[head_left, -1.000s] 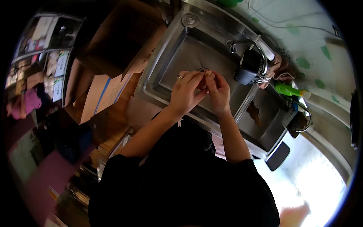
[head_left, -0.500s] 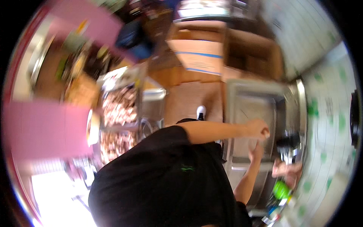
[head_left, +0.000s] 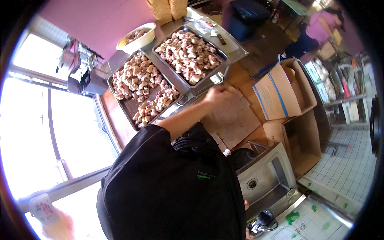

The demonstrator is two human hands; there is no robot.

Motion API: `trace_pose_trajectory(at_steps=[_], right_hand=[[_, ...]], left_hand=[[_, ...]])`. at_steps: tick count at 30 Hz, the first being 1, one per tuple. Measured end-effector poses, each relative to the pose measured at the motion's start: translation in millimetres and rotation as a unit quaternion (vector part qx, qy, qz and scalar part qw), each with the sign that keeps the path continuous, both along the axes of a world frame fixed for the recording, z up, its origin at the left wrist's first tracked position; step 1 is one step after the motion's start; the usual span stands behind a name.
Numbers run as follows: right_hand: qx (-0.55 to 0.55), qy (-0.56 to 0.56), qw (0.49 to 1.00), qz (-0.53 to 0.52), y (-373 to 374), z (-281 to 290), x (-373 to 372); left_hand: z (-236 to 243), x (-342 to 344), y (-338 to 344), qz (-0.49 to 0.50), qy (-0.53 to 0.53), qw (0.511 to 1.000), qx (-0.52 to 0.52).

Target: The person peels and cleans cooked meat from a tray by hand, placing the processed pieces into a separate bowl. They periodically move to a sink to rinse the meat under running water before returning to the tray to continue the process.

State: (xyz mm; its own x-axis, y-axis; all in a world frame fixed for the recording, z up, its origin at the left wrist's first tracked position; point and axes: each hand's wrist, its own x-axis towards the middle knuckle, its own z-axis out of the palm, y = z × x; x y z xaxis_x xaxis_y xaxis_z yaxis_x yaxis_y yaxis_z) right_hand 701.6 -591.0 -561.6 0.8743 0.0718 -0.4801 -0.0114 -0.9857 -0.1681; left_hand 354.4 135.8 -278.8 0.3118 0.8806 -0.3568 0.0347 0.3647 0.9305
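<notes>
My left hand is raised over brown cardboard on the floor, just beside the metal trays; its fingers are smeared by motion. Pale, pinkish chunks of meat are heaped in the right tray, and more in the left tray, which has a bare patch in its middle. My right hand is mostly hidden behind my body, with a fingertip showing over the steel sink.
A white basin with meat and a knife rest by the trays. Open cardboard boxes stand beside the sink. A dark bin is farther back, near a person in pink bending down. A bright window is at left.
I have turned from the sink toward the trays. My hands, together over the basin a second ago, are apart: the left has moved out toward the trays, the right is mostly out of sight.
</notes>
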Motion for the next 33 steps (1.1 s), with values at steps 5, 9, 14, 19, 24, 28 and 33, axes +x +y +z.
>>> trace_pose_trajectory(at_steps=[5, 9, 14, 19, 24, 28, 33], right_hand=[[-0.058, -0.079, 0.972, 0.214, 170.6, 140.4, 51.2], [0.118, -0.177, 0.965, 0.153, 263.0, 178.7, 87.0], [0.212, -0.178, 0.942, 0.192, 469.4, 281.3, 13.1], [0.339, -0.085, 0.875, 0.335, 642.7, 306.0, -18.7], [0.39, 0.047, 0.793, 0.466, 771.0, 301.9, -61.2], [0.389, 0.17, 0.723, 0.545, 883.8, 282.5, -143.5], [0.362, 0.325, 0.575, 0.658, 964.6, 252.7, -241.8]], left_hand=[[-37.2, -161.9, 69.0, 0.231, 0.044, 0.972, -0.001], [-51.0, -188.5, 136.3, 0.212, 0.137, 0.967, 0.019], [-39.2, -172.0, 200.2, 0.166, 0.138, 0.968, 0.126], [-97.2, -149.5, 271.5, 0.052, 0.393, 0.853, 0.341], [-81.1, -119.3, 284.9, -0.162, 0.602, 0.724, 0.296], [-72.5, -141.7, 248.5, -0.039, 0.558, 0.755, 0.343], [-48.2, -206.2, 136.1, 0.198, 0.49, 0.776, 0.345]])
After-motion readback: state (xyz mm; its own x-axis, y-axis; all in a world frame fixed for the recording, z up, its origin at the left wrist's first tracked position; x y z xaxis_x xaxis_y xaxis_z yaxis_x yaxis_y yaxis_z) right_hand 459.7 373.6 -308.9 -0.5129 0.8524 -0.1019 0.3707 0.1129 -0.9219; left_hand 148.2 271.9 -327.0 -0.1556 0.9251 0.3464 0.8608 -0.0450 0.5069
